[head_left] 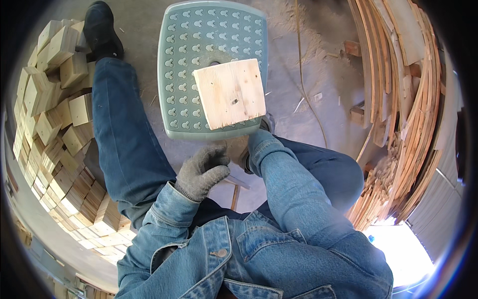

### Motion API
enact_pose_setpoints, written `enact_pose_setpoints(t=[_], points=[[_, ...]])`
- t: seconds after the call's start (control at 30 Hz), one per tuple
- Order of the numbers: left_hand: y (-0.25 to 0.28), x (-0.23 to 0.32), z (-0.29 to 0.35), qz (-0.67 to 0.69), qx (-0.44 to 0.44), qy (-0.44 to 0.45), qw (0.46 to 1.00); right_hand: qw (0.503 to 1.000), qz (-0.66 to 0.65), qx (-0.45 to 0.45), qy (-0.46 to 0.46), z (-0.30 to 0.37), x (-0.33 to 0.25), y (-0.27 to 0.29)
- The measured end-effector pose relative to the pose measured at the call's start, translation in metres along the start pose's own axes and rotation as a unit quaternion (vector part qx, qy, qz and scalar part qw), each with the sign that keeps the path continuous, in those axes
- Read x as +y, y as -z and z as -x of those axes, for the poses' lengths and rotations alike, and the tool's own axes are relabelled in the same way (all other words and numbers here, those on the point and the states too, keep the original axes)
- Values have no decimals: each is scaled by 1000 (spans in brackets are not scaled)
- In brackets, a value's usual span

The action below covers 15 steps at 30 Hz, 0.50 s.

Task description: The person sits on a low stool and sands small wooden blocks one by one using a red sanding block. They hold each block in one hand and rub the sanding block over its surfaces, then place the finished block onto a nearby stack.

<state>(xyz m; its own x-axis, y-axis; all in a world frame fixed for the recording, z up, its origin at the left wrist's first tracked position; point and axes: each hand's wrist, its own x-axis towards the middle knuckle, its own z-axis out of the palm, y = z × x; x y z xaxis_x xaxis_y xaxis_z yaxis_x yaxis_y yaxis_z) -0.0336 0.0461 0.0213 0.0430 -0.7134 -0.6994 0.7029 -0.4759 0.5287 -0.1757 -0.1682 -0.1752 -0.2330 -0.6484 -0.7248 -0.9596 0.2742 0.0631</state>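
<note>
My left hand [203, 172], in a grey knitted glove, hovers near the front edge of a grey-green plastic stool [180, 112]. Its fingers are loosely bent with the thumb apart, and nothing shows between them. A roughly square piece of pale wood [234, 94] with knots lies tilted on the stool's dotted top. My right arm, in a denim sleeve [294, 179], reaches forward to the stool's front right corner. The right hand itself is hidden past the cuff, beneath the stool or its edge.
Many cut wooden blocks [62, 182] are stacked on the left beside my outstretched leg. Long, rough wooden strips [418, 114] are piled on the right. A thin cord [303, 89] runs along the dusty floor, where sawdust [311, 37] and small scraps lie.
</note>
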Motion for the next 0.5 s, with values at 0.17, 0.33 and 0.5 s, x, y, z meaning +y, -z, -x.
enact_pose_setpoints(t=[0.17,0.33,0.5], points=[[3,-7,-2,51,-5,23,998,1000,-6,7,-12,-5,-4,-7],[3,-7,-4,38,3,19,999,1000,-14,14,-13,-7,-2,-5],[4,-14,-4,14,17,11,1000,999,-37,26,-5,-3,8,11]])
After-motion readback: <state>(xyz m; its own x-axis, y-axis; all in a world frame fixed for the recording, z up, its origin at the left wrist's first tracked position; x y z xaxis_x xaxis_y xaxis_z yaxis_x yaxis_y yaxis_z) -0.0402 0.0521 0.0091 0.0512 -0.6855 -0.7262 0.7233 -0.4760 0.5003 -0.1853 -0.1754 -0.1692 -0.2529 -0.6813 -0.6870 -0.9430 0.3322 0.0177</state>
